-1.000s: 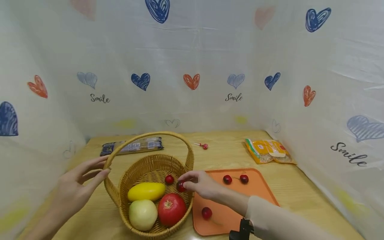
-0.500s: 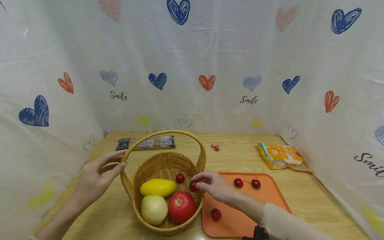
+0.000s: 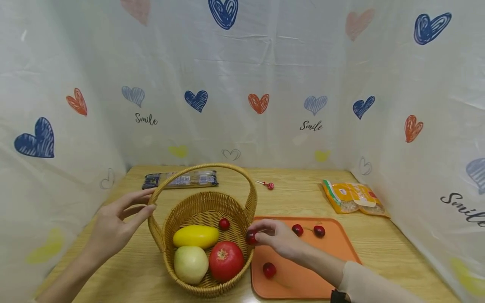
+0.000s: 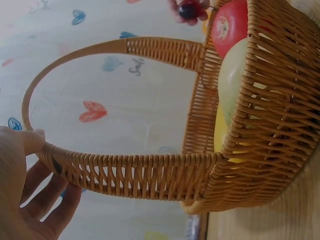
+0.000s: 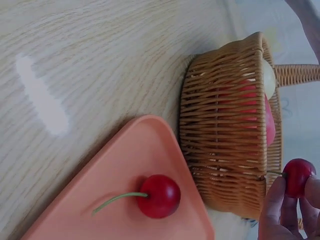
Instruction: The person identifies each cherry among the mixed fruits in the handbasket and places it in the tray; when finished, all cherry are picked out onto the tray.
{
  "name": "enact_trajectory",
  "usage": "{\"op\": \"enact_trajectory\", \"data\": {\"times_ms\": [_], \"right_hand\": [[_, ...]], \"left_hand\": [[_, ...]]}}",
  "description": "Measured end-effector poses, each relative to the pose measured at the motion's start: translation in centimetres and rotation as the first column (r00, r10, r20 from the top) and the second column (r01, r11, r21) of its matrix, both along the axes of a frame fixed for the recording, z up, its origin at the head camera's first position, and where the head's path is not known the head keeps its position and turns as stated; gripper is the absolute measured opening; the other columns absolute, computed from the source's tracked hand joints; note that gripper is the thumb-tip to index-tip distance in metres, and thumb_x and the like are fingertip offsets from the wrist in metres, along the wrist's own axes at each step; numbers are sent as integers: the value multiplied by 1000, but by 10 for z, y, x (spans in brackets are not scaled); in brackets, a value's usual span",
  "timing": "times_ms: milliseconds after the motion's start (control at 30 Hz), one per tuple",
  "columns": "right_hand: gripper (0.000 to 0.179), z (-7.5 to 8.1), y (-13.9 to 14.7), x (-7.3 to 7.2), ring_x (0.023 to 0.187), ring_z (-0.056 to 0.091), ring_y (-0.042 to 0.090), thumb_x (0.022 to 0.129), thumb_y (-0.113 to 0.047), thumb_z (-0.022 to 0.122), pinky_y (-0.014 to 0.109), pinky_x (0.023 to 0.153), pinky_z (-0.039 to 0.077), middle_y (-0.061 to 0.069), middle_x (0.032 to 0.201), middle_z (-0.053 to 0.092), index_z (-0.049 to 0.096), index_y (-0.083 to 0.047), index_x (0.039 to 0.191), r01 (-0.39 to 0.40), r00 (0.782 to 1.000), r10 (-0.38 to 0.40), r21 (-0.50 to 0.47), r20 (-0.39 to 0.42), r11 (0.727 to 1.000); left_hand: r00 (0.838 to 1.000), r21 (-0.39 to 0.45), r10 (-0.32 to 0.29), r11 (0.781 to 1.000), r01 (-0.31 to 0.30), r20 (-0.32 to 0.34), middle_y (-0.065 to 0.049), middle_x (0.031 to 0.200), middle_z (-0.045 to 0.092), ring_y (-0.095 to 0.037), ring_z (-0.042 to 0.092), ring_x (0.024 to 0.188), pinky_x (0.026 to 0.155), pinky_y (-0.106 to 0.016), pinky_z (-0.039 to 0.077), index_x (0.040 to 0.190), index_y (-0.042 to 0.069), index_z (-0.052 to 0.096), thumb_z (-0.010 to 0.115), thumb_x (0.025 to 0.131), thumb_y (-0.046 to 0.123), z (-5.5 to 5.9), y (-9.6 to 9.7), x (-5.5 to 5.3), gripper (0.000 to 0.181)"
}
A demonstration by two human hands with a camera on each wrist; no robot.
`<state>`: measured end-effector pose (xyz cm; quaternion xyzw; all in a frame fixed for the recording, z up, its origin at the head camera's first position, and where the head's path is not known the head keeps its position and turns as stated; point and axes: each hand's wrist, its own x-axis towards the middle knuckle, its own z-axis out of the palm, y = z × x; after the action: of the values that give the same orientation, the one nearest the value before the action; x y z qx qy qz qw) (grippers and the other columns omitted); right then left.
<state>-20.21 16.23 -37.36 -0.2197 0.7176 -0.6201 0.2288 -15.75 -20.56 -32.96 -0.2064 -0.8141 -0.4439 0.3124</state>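
Observation:
A wicker basket (image 3: 208,290) with a tall arched handle holds a yellow mango-shaped fruit (image 3: 195,236), a pale green apple-like fruit (image 3: 191,264), a red pomegranate (image 3: 226,261) and one cherry (image 3: 224,224). My left hand (image 3: 116,224) grips the left side of the handle between thumb and fingers, as the left wrist view also shows. Between the thumb and fingertips of my right hand (image 3: 282,240) is a dark red cherry (image 5: 299,178), pinched at the basket's right rim. On the orange tray (image 3: 310,273) lie a single cherry (image 5: 159,196) and a joined pair of cherries (image 3: 319,231).
Behind the basket, a long clear packet (image 3: 193,179) lies along the back of the wooden table (image 3: 295,198). A small red lollipop (image 3: 270,185) is to its right. An orange food bag (image 3: 354,197) rests at the back right, near the printed curtain (image 3: 280,139).
My right hand, with its cherry, has moved from over the basket's inside rightward to its rim. The left hand keeps its place on the handle. The head view has shifted.

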Motion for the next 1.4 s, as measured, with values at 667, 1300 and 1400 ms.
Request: {"op": "enact_trajectory", "data": {"times_ms": [667, 1300, 1400], "right_hand": [[42, 2, 60, 2, 107, 61, 26, 97, -15, 55, 44, 99, 49, 16, 120, 57, 47, 13, 127, 102, 994, -101, -24, 33, 994], [42, -12, 126, 13, 106, 61, 20, 98, -16, 53, 37, 96, 51, 14, 121, 56, 45, 14, 127, 186, 981, -189, 65, 46, 980], [42, -17, 127, 16, 106, 60, 24, 98, -17, 53, 37, 96, 51, 11, 118, 58, 46, 12, 127, 173, 980, -178, 67, 84, 983]], "left_hand": [[1000, -10, -4, 1000, 4, -12, 8, 105, 65, 0, 60, 93, 80, -11, 53, 121, 0, 62, 66, 76, -19, -1, -2, 0, 49], [1000, -32, -14, 999, 13, -3, 12, 105, 64, 0, 59, 93, 80, -11, 53, 121, 0, 61, 66, 77, -18, 1, -4, -1, 47], [1000, -50, -2, 999, 2, 13, 14, 104, 64, 0, 59, 93, 80, -11, 53, 121, 1, 61, 66, 79, -16, 2, -4, -1, 46]]}}
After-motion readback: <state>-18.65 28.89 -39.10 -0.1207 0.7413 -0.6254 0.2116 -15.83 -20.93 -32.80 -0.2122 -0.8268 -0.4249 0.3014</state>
